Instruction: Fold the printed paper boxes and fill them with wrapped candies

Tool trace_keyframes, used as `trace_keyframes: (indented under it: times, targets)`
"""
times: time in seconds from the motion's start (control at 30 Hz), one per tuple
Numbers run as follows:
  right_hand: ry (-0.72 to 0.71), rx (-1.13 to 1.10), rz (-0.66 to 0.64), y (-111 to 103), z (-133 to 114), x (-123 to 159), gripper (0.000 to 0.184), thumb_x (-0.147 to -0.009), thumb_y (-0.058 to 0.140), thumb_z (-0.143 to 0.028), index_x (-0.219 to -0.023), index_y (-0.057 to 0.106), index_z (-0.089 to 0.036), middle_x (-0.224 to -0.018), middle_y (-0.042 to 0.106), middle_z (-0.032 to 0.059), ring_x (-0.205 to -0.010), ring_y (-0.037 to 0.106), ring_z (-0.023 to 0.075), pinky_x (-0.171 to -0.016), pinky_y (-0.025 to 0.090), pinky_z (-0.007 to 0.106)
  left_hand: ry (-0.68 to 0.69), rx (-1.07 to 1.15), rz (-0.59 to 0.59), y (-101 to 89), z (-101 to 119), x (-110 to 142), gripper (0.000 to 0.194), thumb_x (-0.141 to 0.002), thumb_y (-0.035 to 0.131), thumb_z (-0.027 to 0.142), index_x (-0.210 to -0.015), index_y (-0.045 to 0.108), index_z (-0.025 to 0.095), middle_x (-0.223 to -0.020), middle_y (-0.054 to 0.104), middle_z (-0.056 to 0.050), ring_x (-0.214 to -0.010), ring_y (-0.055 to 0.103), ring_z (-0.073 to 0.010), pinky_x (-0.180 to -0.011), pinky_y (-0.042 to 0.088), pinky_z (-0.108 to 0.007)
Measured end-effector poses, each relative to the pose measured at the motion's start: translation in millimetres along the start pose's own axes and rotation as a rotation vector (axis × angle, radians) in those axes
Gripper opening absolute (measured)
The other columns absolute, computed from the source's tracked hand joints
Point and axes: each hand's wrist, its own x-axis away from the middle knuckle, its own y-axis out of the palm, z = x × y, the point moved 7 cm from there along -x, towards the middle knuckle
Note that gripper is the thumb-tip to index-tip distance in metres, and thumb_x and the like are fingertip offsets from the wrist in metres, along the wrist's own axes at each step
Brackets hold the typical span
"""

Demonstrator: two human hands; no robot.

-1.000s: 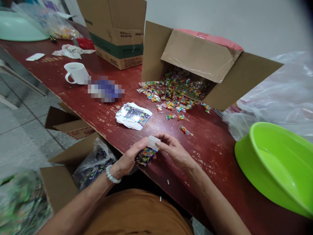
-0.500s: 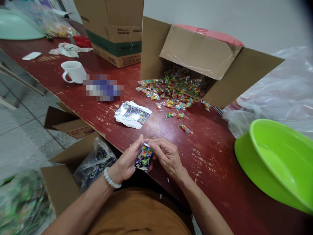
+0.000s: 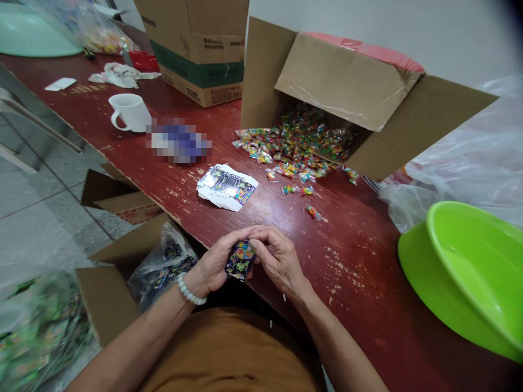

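Observation:
My left hand [image 3: 214, 265], with a pale bead bracelet at the wrist, is closed around a small dark printed candy box [image 3: 240, 260]. The fingers of my right hand [image 3: 278, 258] press on the box's upper end, thumb on its front edge; they hide that end. Beyond my hands, a fanned stack of flat printed cartons [image 3: 229, 187] lies on the red table [image 3: 347, 283]. Small wrapped candies [image 3: 294, 136] spill out of a cardboard box [image 3: 327, 81] lying on its side.
A green basin [image 3: 457, 283] stands at the right, by clear plastic sheeting [image 3: 461, 158]. At the back left are a white mug [image 3: 133, 113], a cloth [image 3: 118, 75] and a taller carton [image 3: 200, 54]. Below the table edge, an open box [image 3: 106, 299] contains a bag of dark packs [image 3: 174, 267].
The light flap at the small box's top, visible before, is now down or covered by my right fingers. My view has shifted slightly, moving the table things a little rightward.

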Motion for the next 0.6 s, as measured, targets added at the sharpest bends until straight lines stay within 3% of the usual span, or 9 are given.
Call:
trace_keyframes:
  times: [0.1,0.2,0.27,0.37,0.5,0.6]
  targets:
    - [-0.037,-0.031,-0.023,9,-3,1,0.007,-0.090,0.064,-0.025,-0.095,0.069,-0.024,-0.109,0.068,0.0059,-0.108,0.062,0.0201,-0.097,0.049,0.038,0.033,0.017,0.017,-5.2,5,0,0.027,-0.082,0.064,0.028,-0.105,0.072,0.017,-0.079,0.071,-0.004,-0.052,0.063,-0.0145,-0.043,0.054,-0.025]
    - [0.096,-0.176,-0.067,24,3,-2,0.014,-0.088,0.066,-0.029,-0.101,0.069,-0.025,-0.116,0.064,0.0063,-0.114,0.059,0.0216,-0.098,0.048,0.039,0.111,0.004,0.025,-7.8,16,5,0.036,-0.083,0.059,0.027,-0.116,0.069,0.016,-0.100,0.073,-0.008,-0.060,0.067,-0.0158,-0.045,0.054,-0.025]
    - [0.227,-0.312,-0.088,36,10,-3,0.018,-0.087,0.067,-0.032,-0.104,0.069,-0.026,-0.114,0.064,0.0055,-0.107,0.062,0.0206,-0.093,0.052,0.036,0.128,0.003,0.037,-11.1,24,11,0.038,-0.083,0.058,0.028,-0.118,0.067,0.016,-0.104,0.072,-0.009,-0.062,0.067,-0.0158,-0.047,0.055,-0.026]
    - [0.351,-0.410,-0.087,49,16,-1,0.032,-0.085,0.069,-0.036,-0.116,0.065,-0.028,-0.109,0.064,0.0041,-0.088,0.065,0.0167,-0.079,0.056,0.031,0.166,-0.025,0.084,-27.3,41,28,0.042,-0.084,0.055,0.032,-0.121,0.064,0.015,-0.090,0.073,-0.008,-0.056,0.066,-0.0161,-0.049,0.055,-0.028]
    - [0.374,-0.293,-0.033,46,23,9,0.032,-0.087,0.067,-0.037,-0.116,0.065,-0.025,-0.095,0.065,0.0021,-0.077,0.062,0.0136,-0.071,0.053,0.026,0.407,-0.154,0.306,-86.3,79,62,0.044,-0.084,0.054,0.041,-0.118,0.061,0.014,-0.069,0.069,-0.003,-0.051,0.065,-0.0177,-0.048,0.052,-0.028]
    - [0.438,-0.237,-0.042,45,33,24,0.030,-0.090,0.064,-0.039,-0.114,0.064,-0.023,-0.088,0.066,0.0017,-0.073,0.062,0.0141,-0.067,0.052,0.026,0.517,-0.208,0.534,-140.9,88,88,0.042,-0.080,0.058,0.043,-0.110,0.062,0.014,-0.069,0.068,-0.001,-0.049,0.063,-0.0152,-0.047,0.050,-0.025]
